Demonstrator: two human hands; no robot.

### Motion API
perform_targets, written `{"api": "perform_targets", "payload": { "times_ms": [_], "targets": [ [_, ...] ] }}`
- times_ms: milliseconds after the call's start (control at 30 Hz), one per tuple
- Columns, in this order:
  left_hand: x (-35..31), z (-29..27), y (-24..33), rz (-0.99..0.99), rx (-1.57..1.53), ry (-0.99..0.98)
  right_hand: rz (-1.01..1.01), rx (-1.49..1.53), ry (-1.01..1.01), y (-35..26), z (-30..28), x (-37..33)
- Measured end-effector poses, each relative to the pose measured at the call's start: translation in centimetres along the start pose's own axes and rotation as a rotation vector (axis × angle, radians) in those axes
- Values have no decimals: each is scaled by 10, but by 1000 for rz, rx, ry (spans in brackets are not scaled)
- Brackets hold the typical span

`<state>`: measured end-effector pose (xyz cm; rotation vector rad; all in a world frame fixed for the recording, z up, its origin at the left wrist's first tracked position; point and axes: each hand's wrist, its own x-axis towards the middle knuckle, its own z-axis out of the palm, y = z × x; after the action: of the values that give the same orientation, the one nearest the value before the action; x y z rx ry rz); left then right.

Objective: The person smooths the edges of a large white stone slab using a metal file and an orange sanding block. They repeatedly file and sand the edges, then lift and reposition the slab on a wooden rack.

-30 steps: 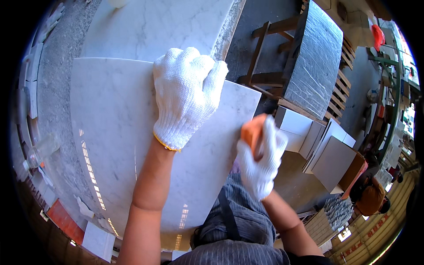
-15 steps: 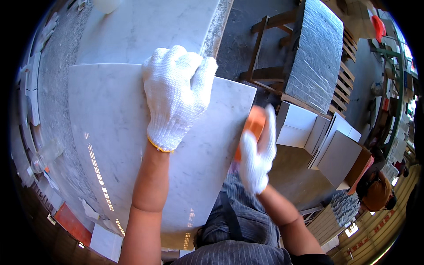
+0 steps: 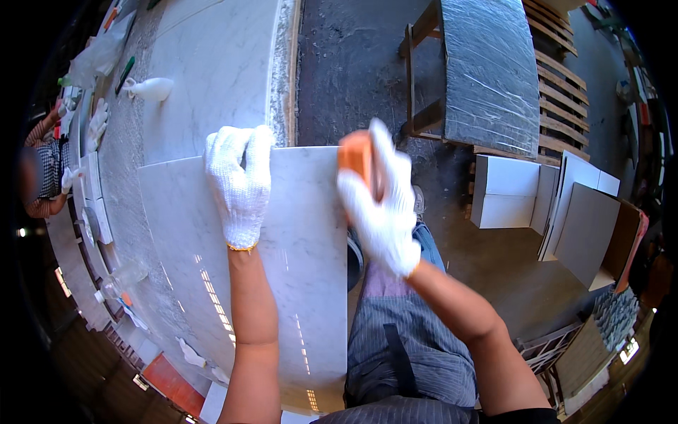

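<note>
A polished white marble slab (image 3: 304,226) with grey veining lies before me, its near end close to my body. My left hand (image 3: 239,187), in a white knit glove, has its fingers hooked over the slab's far edge. In my right hand (image 3: 385,205), gloved alike and slightly blurred, is an orange block (image 3: 355,157), gripped between thumb and fingers. It sits against the slab's far right corner; the block's underside is hidden. Beyond that edge lies another pale marble slab (image 3: 212,85).
A white bulb-shaped bottle (image 3: 152,89) and green pen-like tool (image 3: 125,75) lie far left. A clear bottle (image 3: 123,279) is nearer. Another person (image 3: 53,159) works at left. On the right stand a film-wrapped stack (image 3: 487,78), wooden pallets (image 3: 563,99) and upright white panels (image 3: 512,191).
My right hand has carried the orange block along the slab's right edge to the far corner. The whole view has turned, and a person at left has come into sight.
</note>
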<state>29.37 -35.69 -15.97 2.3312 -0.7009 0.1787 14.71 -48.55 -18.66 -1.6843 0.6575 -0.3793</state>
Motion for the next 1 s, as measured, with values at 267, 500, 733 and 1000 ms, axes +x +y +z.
{"api": "perform_targets", "payload": {
  "times_ms": [267,500,733,1000],
  "targets": [
    [-25,-2,-11,-41,595,134,330,-189,-399,64,-140,-161],
    [-123,54,140,140,-502,-746,653,181,-51,71,-183,-132],
    [-139,-10,160,162,-72,-241,664,222,150,110,-243,-137],
    [-85,25,101,-87,447,-141,708,199,-92,112,-250,-100]
  ]
}}
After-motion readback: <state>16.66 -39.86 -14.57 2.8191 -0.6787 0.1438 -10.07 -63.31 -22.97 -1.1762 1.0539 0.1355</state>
